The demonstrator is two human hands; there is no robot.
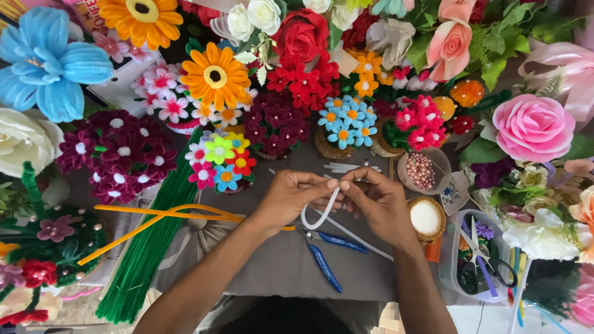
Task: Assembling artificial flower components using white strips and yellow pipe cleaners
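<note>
1. Looking down, I see both hands meet over the middle of the grey desk [278,260], each pinching one end of a white pipe cleaner [322,213].
2. The left hand [291,198] has thumb and forefinger pressed together on the strand's left end; the right hand [377,201] nips the right end the same way, fingertips nearly touching.
3. The white pipe cleaner sags between them in a loop toward me, so its ends lie side by side at the top and the bend hangs just near of both hands, equally close to each.
4. Blue-handled pliers [325,253] lie just near of the loop, handles pointing toward me.
5. A green stem bundle [148,247] and orange stems [161,216] lie left; scissors [486,256] sit in a tub right.
</note>
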